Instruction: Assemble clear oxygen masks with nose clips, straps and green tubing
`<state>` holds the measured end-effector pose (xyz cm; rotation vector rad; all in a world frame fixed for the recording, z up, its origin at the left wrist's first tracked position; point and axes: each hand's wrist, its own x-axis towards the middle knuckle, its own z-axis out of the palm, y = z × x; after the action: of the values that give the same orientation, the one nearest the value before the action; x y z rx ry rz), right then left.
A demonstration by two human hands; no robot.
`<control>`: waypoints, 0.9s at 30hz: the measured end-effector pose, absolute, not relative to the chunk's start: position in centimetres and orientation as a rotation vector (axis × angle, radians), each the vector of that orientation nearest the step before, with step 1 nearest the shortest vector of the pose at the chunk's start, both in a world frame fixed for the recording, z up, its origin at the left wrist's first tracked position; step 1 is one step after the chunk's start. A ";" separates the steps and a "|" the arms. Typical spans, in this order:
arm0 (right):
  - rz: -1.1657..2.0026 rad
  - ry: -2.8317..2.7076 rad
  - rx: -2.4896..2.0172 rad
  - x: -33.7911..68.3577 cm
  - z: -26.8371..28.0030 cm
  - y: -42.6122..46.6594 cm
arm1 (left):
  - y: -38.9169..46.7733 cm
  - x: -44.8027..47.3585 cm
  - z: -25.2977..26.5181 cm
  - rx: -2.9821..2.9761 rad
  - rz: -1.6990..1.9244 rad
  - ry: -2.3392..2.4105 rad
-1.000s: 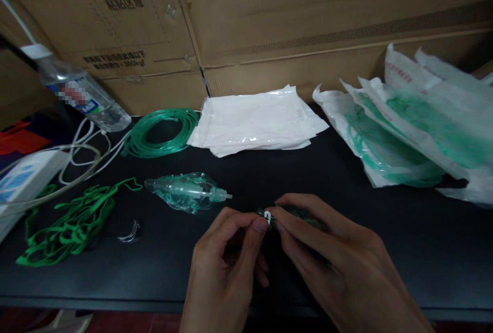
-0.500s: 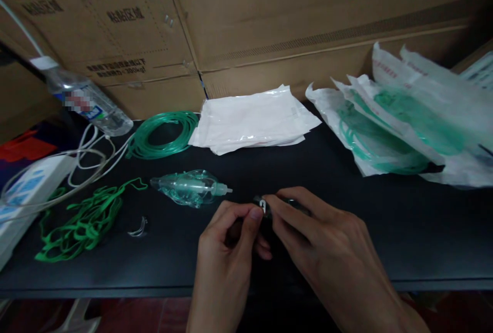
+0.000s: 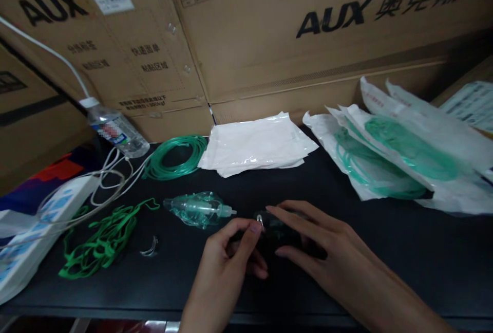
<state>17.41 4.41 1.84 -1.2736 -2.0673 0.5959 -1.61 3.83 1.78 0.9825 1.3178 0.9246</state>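
Between our two hands, toward the near edge of the black, smooth-topped table point(image 3: 419, 251), sits a small pale piece with a curved outline point(image 3: 260, 219), its finer detail too small to read. Our left hand point(image 3: 227, 258) pinches it between thumb and forefinger, the other fingers curled beneath. Our right hand point(image 3: 327, 240) lies alongside with its fingers parted and thumb well apart from the forefinger; whether they touch anything in the dark gap we cannot tell. Left of our hands lies a clear green plastic mask point(image 3: 198, 209), tapered at one end; nearer the table's left front corner we see tangled, flat green elastic bands point(image 3: 103, 240). Farther back are glossy coiled green tubing point(image 3: 154, 168) and crinkled white wrappers point(image 3: 254, 143)
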 end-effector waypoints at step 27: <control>0.976 -1.897 -1.391 18.5 1.6 3.7 | 3.0 -1.1 2.1 1.162 0.975 1.390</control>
<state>18.52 3.67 1.59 -1.3911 -1.8970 0.9756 -1.11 2.98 2.10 1.1618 1.3895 0.9753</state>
